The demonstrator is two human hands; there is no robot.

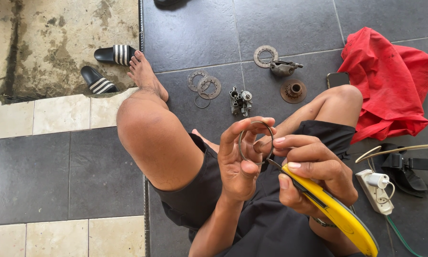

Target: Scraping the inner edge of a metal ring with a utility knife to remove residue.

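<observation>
The person sits on the dark tile floor (pixel 195 43), clutch plates (pixel 209 87) near the knees. The left hand (pixel 240 162) pinches a thin metal ring (pixel 256 142) upright; the right hand (pixel 314 173) grips a yellow utility knife (pixel 335 209), blade touching the ring. Better to scrape gently, away from the fingers.

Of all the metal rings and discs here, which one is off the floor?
The thin plain ring, pinched in the left hand while the right hand works its edge with a yellow utility knife. The toothed discs lie on the tiles.
</observation>
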